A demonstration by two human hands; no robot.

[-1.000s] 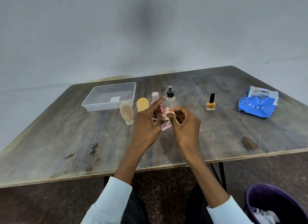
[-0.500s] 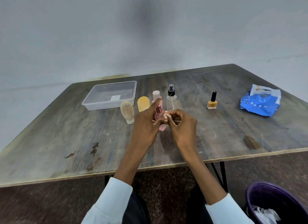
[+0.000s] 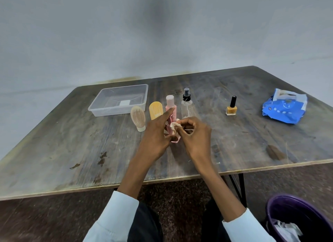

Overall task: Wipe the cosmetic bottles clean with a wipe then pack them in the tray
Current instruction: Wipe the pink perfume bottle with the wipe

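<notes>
Both hands have drifted a touch lower over the table (image 3: 72, 151) since a moment ago, with the wipe now bunched tighter. Left hand (image 3: 155, 139) grips a small pink tube (image 3: 171, 132), index finger stretched up along it. Right hand (image 3: 194, 135) pinches the white wipe (image 3: 174, 125) against the tube's upper part, fingers curled in. Just behind the tube stand a pink bottle (image 3: 170, 103) and a clear spray bottle (image 3: 187, 104). Left of the pink bottle sit a yellow tube (image 3: 155, 110) and a beige tube (image 3: 137, 118), then the clear tray (image 3: 100, 108). Well to the tube's right: a yellow nail polish (image 3: 231, 107), then a blue wipes pack (image 3: 282, 110). A purple bin (image 3: 281, 209) sits on the floor.
</notes>
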